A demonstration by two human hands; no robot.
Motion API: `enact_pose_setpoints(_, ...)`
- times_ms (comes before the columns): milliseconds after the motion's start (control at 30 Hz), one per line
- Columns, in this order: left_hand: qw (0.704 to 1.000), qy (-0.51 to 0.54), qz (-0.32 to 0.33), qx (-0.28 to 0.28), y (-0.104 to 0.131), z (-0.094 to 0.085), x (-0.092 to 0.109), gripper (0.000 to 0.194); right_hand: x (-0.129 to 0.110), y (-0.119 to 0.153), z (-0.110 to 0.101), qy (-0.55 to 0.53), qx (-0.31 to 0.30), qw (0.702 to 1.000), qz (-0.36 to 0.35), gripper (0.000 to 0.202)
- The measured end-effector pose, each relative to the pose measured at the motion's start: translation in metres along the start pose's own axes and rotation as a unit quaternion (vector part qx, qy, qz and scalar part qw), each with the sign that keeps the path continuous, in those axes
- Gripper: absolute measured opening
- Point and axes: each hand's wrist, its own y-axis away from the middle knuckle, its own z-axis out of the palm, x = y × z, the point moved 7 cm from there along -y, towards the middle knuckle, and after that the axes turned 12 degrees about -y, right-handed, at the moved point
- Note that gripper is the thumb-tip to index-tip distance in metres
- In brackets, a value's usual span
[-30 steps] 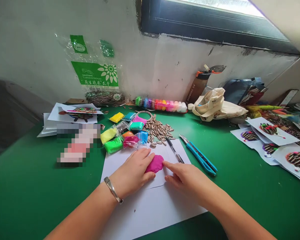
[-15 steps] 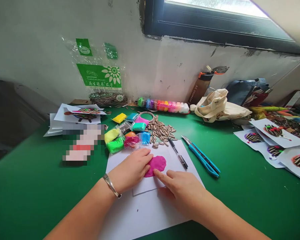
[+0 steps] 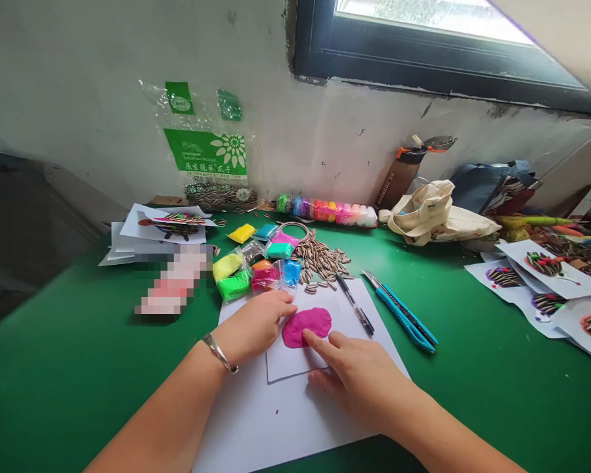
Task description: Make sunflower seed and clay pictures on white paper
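Note:
A flat, irregular patch of magenta clay (image 3: 311, 327) lies on a small white card (image 3: 290, 369), which rests on a larger white sheet (image 3: 246, 420). The index finger of my right hand (image 3: 362, 368) is stretched out and presses the clay's lower middle; its thumb is apart, near the card's lower edge. Nothing is held in that hand. My left hand (image 3: 256, 322), with a silver bracelet at the wrist, rests on the card's upper left beside the clay. Its fingers reach forward and appear to hold nothing; the thumb is partly hidden.
Bagged coloured clay (image 3: 234, 284) and loose sunflower seeds (image 3: 320, 256) lie beyond the sheet. A pen (image 3: 355, 305) lies across the sheet's right side, with a blue utility knife (image 3: 406, 318) beside it. Seed-decorated cards (image 3: 546, 263) are at right, more papers (image 3: 142, 226) at left.
My left hand has drawn back left off the clay, baring its left edge. My right index finger stays on the clay. The whole view has shifted slightly.

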Motion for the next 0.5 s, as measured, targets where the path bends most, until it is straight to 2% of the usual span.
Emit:
enact_pose_setpoints(133,1.000,-0.011,0.010,0.000,0.001,0.002,-0.002,0.042,0.004,-0.003,-0.004,-0.057,-0.018,0.998,0.006,0.061)
enact_pose_setpoints(267,1.000,-0.014,0.011,0.011,0.002,0.004,-0.008,0.040,-0.005,-0.007,-0.017,-0.020,-0.017,1.000,-0.002,0.057)
enact_pose_setpoints(400,1.000,-0.011,0.009,0.019,0.002,0.004,-0.011,0.039,-0.023,-0.016,-0.041,0.024,0.068,0.997,-0.034,0.043)
enact_pose_setpoints(500,1.000,-0.008,0.016,0.019,0.002,0.005,-0.009,0.039,-0.029,-0.022,-0.042,0.054,0.125,0.988,-0.078,0.037)
